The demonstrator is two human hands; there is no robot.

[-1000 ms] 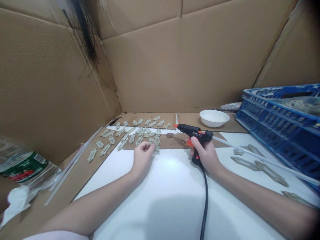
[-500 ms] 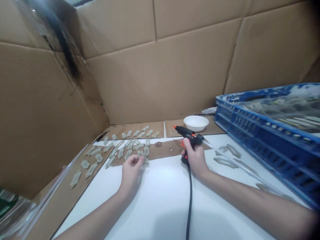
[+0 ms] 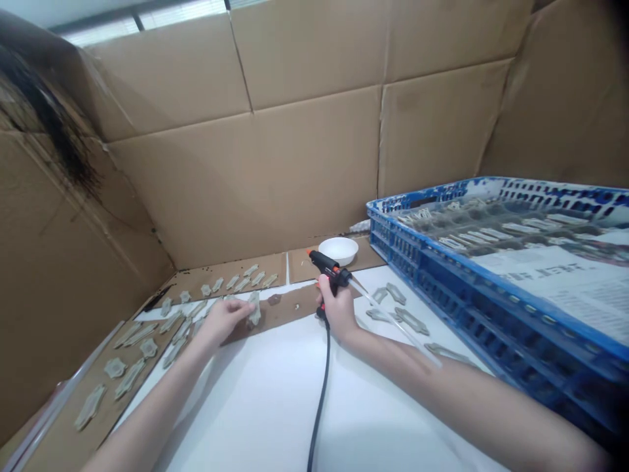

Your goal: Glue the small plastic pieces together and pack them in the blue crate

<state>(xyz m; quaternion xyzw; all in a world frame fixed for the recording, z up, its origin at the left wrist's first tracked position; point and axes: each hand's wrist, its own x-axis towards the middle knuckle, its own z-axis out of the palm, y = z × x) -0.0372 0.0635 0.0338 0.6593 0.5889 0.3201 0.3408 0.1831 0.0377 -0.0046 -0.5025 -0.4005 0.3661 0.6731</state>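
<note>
My right hand is wrapped round the grip of a black and orange hot glue gun, its orange nozzle pointing up and left. A long clear glue stick sticks out of the gun's back, and a black cord runs down from the handle. My left hand pinches a small pale, flat piece with a wavy outline just above a brown cardboard strip. Several similar pale pieces lie on cardboard to the left, some hidden behind my left hand.
A white bowl stands at the back. On the right is a blue plastic crate with rows of pale pieces and a newspaper. More pieces lie beside it on the white tabletop. Cardboard walls enclose the table.
The view has turned to the right, showing more of the crate. My left hand has changed from a curled pinch to stretched fingers, holding the piece upright. My right hand still grips the glue gun.
</note>
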